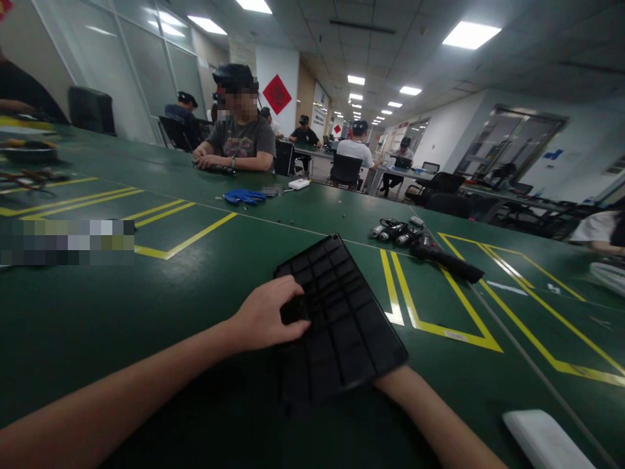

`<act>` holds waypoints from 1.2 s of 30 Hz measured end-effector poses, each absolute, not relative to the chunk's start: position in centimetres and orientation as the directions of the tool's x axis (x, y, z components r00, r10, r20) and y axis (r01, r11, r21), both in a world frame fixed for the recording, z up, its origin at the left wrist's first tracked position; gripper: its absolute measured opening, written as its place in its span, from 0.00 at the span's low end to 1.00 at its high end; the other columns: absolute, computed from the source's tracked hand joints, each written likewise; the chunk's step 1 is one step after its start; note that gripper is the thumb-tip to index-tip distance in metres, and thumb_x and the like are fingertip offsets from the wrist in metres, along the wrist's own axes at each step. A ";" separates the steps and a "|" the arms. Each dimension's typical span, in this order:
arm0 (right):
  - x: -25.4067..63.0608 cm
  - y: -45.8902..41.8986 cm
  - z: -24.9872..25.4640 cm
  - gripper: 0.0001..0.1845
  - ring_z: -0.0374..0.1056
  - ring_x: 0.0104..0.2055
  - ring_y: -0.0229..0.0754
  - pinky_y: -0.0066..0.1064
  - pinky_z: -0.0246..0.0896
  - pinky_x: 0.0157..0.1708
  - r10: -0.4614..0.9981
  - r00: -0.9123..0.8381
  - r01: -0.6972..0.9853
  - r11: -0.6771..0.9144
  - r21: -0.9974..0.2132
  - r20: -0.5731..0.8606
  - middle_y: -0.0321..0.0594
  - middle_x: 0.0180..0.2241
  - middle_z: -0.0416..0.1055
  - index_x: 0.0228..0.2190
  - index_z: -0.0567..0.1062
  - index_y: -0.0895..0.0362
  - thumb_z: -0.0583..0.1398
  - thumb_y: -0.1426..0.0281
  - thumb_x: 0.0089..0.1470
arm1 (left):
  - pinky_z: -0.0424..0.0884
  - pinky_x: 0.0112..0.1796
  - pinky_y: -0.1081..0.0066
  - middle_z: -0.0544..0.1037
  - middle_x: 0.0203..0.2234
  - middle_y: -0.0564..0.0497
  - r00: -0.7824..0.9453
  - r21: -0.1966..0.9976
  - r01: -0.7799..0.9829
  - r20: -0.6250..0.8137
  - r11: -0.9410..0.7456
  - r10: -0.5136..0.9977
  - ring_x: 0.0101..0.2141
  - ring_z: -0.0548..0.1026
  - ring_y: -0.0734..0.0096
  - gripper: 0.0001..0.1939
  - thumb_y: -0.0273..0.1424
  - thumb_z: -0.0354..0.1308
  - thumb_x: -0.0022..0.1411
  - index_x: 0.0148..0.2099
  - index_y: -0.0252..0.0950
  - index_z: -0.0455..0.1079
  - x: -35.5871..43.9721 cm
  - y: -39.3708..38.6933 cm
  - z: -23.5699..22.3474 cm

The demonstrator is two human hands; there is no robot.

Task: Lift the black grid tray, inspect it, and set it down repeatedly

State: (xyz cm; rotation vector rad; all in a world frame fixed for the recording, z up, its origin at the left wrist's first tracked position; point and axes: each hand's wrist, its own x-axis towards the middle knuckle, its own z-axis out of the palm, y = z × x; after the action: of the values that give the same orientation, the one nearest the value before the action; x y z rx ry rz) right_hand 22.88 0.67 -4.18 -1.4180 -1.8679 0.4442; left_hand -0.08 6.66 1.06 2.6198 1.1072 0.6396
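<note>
A black compartment tray (342, 306), divided into a grid of cells, is tilted above the green table in front of me. Over the left part of its face, my left hand (268, 312) curls its thumb and fingers round something small and dark that I cannot make out against the black tray. Behind the tray's lower right edge goes my right forearm. The tray hides nearly all of my right hand (393, 381), which supports it from underneath; its fingers are not visible.
Dark cylindrical tools with cables (398, 231) and a long black item (449, 260) lie beyond the tray. A blue glove (244, 196) and a white box (299, 185) are farther back. Another white object (544, 440) sits nearby right. Across the table sits a person (244, 137).
</note>
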 end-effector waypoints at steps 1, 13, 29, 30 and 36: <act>24.0 1.1 -3.6 0.25 0.61 0.51 0.49 0.47 0.57 0.52 0.931 -0.105 0.693 0.320 -0.646 0.349 0.41 0.47 0.68 0.54 0.60 0.48 0.51 0.67 0.54 | 0.65 0.33 0.67 0.70 0.32 0.48 0.559 0.329 0.693 0.317 -0.641 0.766 0.33 0.69 0.64 0.15 0.39 0.55 0.50 0.38 0.34 0.65 -0.7 7.5 1.4; 33.9 3.5 -4.4 0.35 0.52 0.55 0.59 0.49 0.51 0.53 0.923 0.329 0.906 -0.249 -0.342 0.201 0.52 0.49 0.66 0.59 0.49 0.67 0.49 0.66 0.51 | 0.68 0.31 0.62 0.75 0.34 0.35 -0.004 0.053 0.999 0.127 -0.002 0.992 0.36 0.74 0.48 0.24 0.50 0.49 0.52 0.32 0.33 0.72 -10.5 16.8 0.7; 20.9 -0.8 -2.1 0.32 0.35 0.65 0.49 0.53 0.32 0.61 0.957 -0.291 0.919 0.281 -0.277 0.004 0.39 0.63 0.43 0.60 0.49 0.56 0.41 0.54 0.58 | 0.57 0.56 0.62 0.66 0.55 0.45 0.691 0.220 0.662 0.193 -0.717 0.697 0.56 0.62 0.68 0.26 0.17 0.39 0.56 0.55 0.32 0.64 -0.1 9.9 -3.4; 20.7 -1.0 -2.1 0.32 0.36 0.65 0.50 0.53 0.32 0.61 0.947 -0.321 0.911 0.303 -0.278 -0.018 0.39 0.63 0.44 0.59 0.51 0.56 0.40 0.54 0.58 | 0.57 0.56 0.62 0.67 0.55 0.45 0.690 0.222 0.667 0.175 -0.711 0.702 0.56 0.62 0.68 0.24 0.18 0.40 0.58 0.54 0.32 0.65 -0.1 10.0 -3.5; 24.8 0.7 -1.6 0.28 0.41 0.64 0.49 0.54 0.37 0.59 0.963 -0.192 0.954 0.229 -0.194 0.190 0.42 0.61 0.50 0.57 0.57 0.54 0.43 0.57 0.59 | 0.48 0.58 0.55 0.59 0.60 0.45 0.684 0.209 0.647 0.266 -0.733 0.679 0.61 0.51 0.63 0.20 0.30 0.44 0.64 0.57 0.34 0.61 0.1 7.6 -1.5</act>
State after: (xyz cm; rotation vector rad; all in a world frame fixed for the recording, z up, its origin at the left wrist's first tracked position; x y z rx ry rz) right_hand 24.85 0.70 -1.55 -1.7977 -2.2347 0.0464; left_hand 0.06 7.64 -1.46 2.7921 1.1027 0.5007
